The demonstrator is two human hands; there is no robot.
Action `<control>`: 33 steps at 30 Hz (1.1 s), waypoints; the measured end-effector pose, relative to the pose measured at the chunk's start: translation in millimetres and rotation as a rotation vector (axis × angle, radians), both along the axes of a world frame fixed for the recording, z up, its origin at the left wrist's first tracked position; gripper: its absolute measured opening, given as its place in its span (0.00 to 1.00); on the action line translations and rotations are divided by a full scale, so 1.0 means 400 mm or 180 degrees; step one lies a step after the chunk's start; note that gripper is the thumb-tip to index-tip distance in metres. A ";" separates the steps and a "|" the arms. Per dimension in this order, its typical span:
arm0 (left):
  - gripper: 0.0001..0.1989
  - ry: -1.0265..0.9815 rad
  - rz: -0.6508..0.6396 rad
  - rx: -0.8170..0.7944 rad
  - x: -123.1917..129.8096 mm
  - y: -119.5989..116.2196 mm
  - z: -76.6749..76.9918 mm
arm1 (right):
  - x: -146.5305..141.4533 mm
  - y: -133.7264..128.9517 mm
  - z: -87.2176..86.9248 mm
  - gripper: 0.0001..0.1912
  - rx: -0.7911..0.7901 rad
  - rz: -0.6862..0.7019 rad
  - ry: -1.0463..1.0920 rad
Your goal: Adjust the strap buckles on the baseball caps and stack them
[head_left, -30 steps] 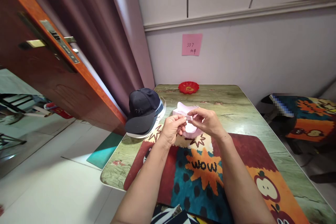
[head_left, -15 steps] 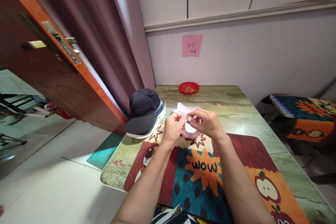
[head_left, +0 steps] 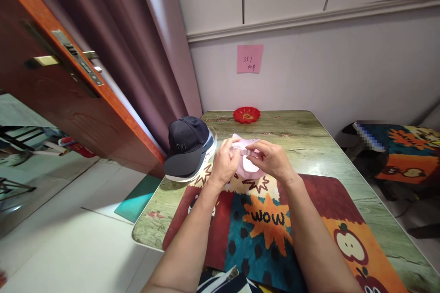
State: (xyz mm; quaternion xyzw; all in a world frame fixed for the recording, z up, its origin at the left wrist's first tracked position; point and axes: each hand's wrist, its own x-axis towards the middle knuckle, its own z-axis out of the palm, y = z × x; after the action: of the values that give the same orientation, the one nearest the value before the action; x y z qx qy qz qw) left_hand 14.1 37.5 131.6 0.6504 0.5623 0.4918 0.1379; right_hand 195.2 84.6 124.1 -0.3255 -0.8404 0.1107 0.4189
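Note:
A pink cap (head_left: 250,173) rests near the middle of the table, its opening facing me and a strap across the opening. My left hand (head_left: 225,160) is closed on the strap's left part. Thumb and fingers of my right hand (head_left: 271,159) pinch the strap on the right, by a small buckle. Part of the cap is hidden behind both hands. To the left, a dark navy cap (head_left: 187,139) lies on top of other caps, with blue and white brims showing beneath it.
A red scalloped dish (head_left: 246,115) stands at the table's back edge. A colourful mat (head_left: 261,238) covers the front of the wood-patterned table (head_left: 292,123). An open door (head_left: 68,100) and a curtain are on the left; a pink note (head_left: 250,59) hangs on the wall.
My left hand has shifted slightly left and up along the strap, so more of the strap shows between the hands. My right hand keeps its pinch.

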 end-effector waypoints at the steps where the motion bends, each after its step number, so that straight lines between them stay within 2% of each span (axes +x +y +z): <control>1: 0.13 0.0088 -0.0223 -0.0100 -0.001 0.001 0.003 | 0.000 0.000 0.000 0.08 -0.0028 0.0015 0.0009; 3: 0.10 0.0130 -0.0455 -0.0250 -0.003 0.004 0.004 | 0.003 -0.001 0.001 0.13 -0.0199 0.0057 0.0024; 6: 0.08 0.0002 -0.0476 -0.0272 -0.006 0.004 0.003 | 0.014 -0.003 0.011 0.18 -0.0675 0.0127 -0.0023; 10: 0.08 -0.0127 -0.0586 -0.0283 -0.008 -0.003 0.007 | 0.024 -0.009 0.030 0.14 -0.1168 0.0211 -0.0038; 18: 0.05 -0.0286 -0.0672 -0.0286 -0.012 -0.008 -0.002 | 0.017 -0.007 0.027 0.14 -0.1093 0.0153 0.0051; 24: 0.10 -0.0449 -0.0650 -0.0330 -0.020 0.002 -0.009 | 0.020 -0.014 0.035 0.17 -0.1180 0.0173 0.0051; 28: 0.11 -0.0272 -0.0550 -0.0388 -0.022 0.002 -0.008 | 0.024 -0.015 0.039 0.17 -0.1288 0.0232 -0.0011; 33: 0.10 -0.0029 -0.0471 -0.0269 -0.016 -0.003 -0.003 | 0.015 -0.012 0.029 0.16 -0.1312 0.0105 -0.0094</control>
State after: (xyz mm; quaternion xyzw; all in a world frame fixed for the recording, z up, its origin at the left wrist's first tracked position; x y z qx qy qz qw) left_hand 7.6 36.2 130.3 0.6815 0.5322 0.4591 0.2038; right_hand 201.0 79.8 135.8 -0.3921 -0.8113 0.2824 0.3291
